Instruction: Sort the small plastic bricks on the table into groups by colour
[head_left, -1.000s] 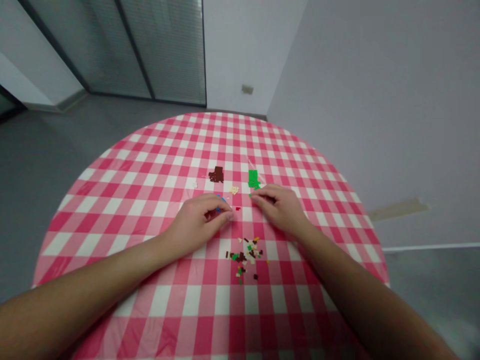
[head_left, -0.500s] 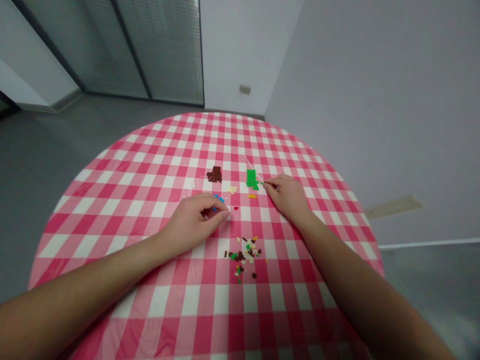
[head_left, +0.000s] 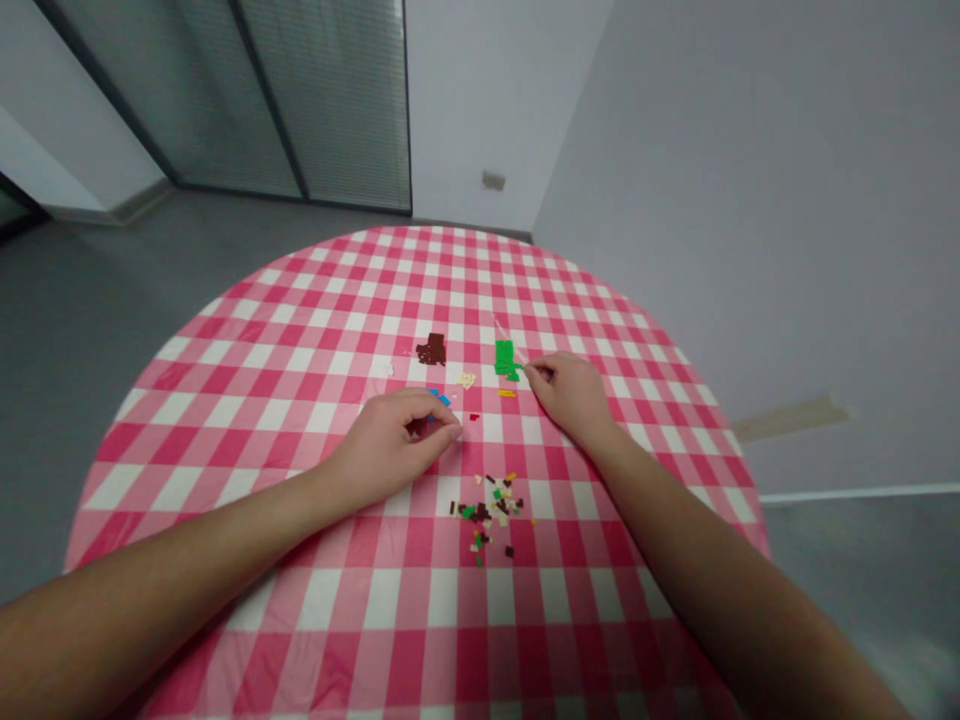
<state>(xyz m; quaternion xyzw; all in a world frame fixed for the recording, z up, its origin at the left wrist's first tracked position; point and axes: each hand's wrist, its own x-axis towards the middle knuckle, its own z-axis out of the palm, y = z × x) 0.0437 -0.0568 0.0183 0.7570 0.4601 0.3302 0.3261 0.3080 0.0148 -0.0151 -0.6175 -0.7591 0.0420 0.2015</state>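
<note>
My right hand (head_left: 571, 395) curls beside the green pieces (head_left: 504, 355) on the tabletop (head_left: 300, 370), apparently grouped by colour; my left hand (head_left: 388, 435) curls by the blue pieces (head_left: 444, 400). Whether either grips anything, I cannot tell.

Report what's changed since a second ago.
The right hand moved rightward and slightly farther away, beside the green pieces, and the yellow pieces now show. Whether it grips a piece is too small to tell. The left hand, brown pieces and mixed pile stayed.
</note>
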